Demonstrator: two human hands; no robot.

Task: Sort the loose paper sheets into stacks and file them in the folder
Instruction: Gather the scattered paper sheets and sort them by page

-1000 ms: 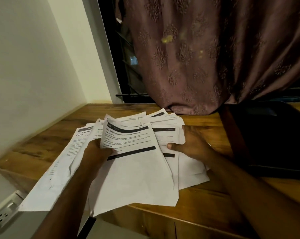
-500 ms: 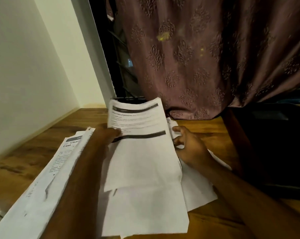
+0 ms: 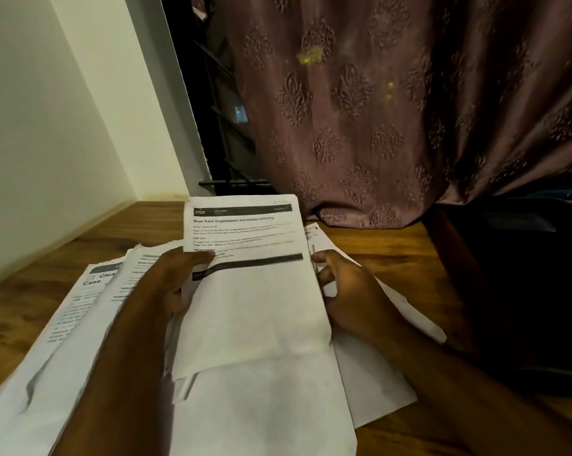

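A person sits at a wooden desk (image 3: pixel 393 264) with loose paper sheets spread out on it. The left hand (image 3: pixel 176 278) holds the top sheet (image 3: pixel 255 291) — its thumb lies across the front of the page, near the dark printed bar, and its other fingers curl behind the left edge, so it is pinching the page. The sheet is lifted a little and tilts up toward the person. It has a dark strip at the top with small lines of print below it.

The right hand (image 3: pixel 347 291) is at the right edge of the same sheet. Its fingers are bent, and the tips touch the edges of the pages under the top one.

More printed sheets (image 3: pixel 90 291) fan out to the left on the desk, under the left arm. Other white sheets (image 3: pixel 373 383) lie flat under the right wrist.

A dark, flat thing (image 3: pixel 521 291) lies on the desk to the right — it may be the folder, but it is too dark to tell. Behind the desk hangs a brown patterned curtain (image 3: pixel 393 110), and a pale wall (image 3: pixel 47 126) stands on the left.
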